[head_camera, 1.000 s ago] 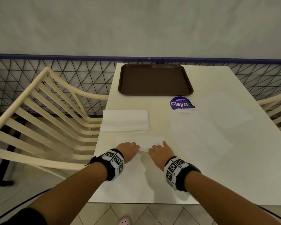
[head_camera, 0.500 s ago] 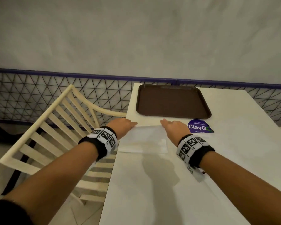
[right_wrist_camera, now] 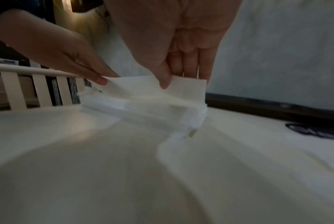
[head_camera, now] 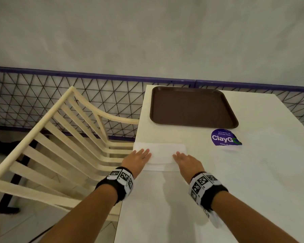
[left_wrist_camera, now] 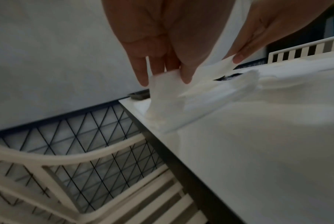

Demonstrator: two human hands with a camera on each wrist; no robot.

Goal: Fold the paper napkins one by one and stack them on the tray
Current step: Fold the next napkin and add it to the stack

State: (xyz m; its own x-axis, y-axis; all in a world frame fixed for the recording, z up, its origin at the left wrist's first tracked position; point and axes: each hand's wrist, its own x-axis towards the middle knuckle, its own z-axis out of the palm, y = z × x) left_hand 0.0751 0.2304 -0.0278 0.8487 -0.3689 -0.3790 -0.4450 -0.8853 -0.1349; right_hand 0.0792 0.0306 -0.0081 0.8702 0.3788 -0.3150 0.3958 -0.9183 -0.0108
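Note:
A stack of white paper napkins (head_camera: 161,151) lies by the left edge of the white table (head_camera: 253,172), just in front of an empty brown tray (head_camera: 191,106). My left hand (head_camera: 144,154) is at the stack's left side and my right hand (head_camera: 179,156) at its right. The left wrist view shows the left hand (left_wrist_camera: 164,72) pinching a raised corner of the top napkin (left_wrist_camera: 162,91). In the right wrist view the right hand (right_wrist_camera: 174,80) pinches the other corner of that napkin (right_wrist_camera: 139,89), held a little above the stack.
A cream slatted chair (head_camera: 60,137) stands against the table's left edge, close to the stack. Behind runs a black mesh fence (head_camera: 42,95) with a purple rail. A purple ClayGo sticker (head_camera: 223,137) lies right of the stack. Another chair (left_wrist_camera: 306,50) stands at the far side.
Both hands left the napkin near the front edge, reached the stack's far corners, then drew back toward me with the top napkin's edge pinched and lifted.

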